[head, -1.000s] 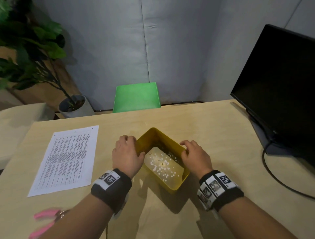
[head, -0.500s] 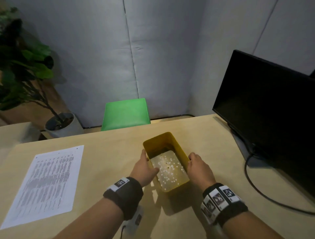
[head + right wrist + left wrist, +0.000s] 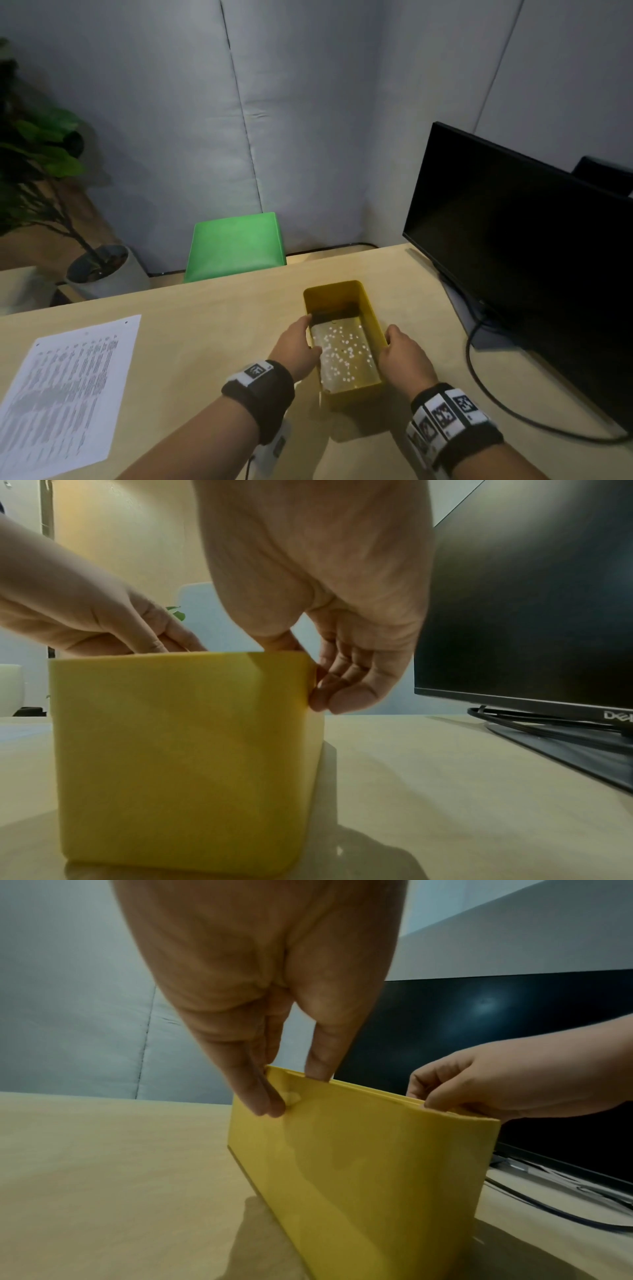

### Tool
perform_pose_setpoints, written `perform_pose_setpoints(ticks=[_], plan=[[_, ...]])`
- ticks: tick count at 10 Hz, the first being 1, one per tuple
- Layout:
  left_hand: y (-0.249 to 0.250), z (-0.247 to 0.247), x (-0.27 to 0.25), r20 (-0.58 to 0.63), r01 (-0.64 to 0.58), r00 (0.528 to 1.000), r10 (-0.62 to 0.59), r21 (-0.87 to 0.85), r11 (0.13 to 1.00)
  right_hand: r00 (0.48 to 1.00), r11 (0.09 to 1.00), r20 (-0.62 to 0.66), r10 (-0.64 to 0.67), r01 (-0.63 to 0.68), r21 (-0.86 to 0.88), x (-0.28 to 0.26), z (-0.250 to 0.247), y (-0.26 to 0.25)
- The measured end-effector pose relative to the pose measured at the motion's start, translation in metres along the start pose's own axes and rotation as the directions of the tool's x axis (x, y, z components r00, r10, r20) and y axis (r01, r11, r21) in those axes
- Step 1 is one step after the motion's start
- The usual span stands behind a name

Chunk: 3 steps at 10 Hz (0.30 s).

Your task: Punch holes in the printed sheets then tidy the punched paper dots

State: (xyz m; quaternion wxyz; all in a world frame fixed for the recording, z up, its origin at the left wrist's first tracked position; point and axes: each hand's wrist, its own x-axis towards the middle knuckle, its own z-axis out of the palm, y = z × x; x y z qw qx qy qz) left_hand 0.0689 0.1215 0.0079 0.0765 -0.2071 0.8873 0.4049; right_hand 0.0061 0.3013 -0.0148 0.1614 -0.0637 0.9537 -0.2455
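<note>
Bin (image 3: 346, 394) turned lengthwise and shifted farther onto the tabletop (image 3: 205, 342), pinched at its long walls by left hand (image 3: 296, 346) and right hand (image 3: 404, 356), grip narrow, dots (image 3: 342, 349) between the grips, sheet (image 3: 65, 390) well left.

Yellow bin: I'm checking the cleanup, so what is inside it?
The yellow bin holds scattered white paper dots across its floor. The near wall hides the floor's closest strip, and the far end lies in shadow.
</note>
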Motion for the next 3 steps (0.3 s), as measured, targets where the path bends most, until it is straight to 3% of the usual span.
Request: perform_pose_setpoints(ticks=[2, 3], plan=[[-0.012, -0.041, 0.015, -0.032, 0.001, 0.999, 0.006, 0.229, 0.974, 0.992, 0.991, 0.123, -0.004, 0.02, -0.13, 0.012, -0.024, -0.01], [-0.009, -0.082, 0.022, -0.112, -0.016, 0.992, 0.055, 0.327, 0.945, 0.994, 0.989, 0.101, -0.041, 0.055, -0.139, 0.027, -0.043, -0.028]])
